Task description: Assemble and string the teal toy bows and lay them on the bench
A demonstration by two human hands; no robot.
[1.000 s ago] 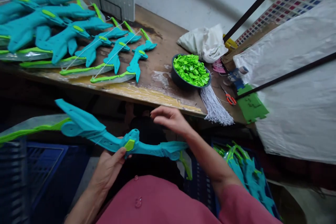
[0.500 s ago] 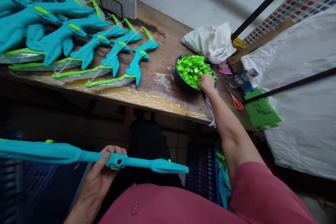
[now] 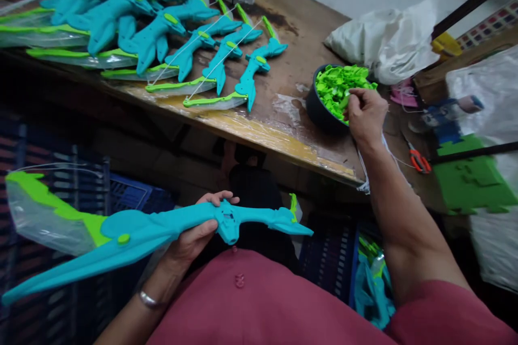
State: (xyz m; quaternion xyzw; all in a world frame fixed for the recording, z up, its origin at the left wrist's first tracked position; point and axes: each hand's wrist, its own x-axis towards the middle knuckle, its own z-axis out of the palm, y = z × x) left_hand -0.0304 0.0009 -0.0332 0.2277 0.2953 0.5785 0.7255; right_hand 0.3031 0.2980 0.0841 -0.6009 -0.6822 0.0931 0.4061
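My left hand is closed around the middle of a teal toy bow held across my lap; one end of the bow is green and clear. My right hand reaches to a dark bowl full of small bright green plastic pieces at the bench's near right. Its fingers are pinched on a green piece at the bowl's edge.
Several finished teal and green bows with white strings lie in a row on the worn wooden bench. A white bag, orange scissors, green foam shapes and white strings lie to the right. Blue crates stand below.
My left hand turned the bow over so its hollow back side faces up and its wide end swung down to the left. My right hand stayed at the bowl, pinching a green piece.
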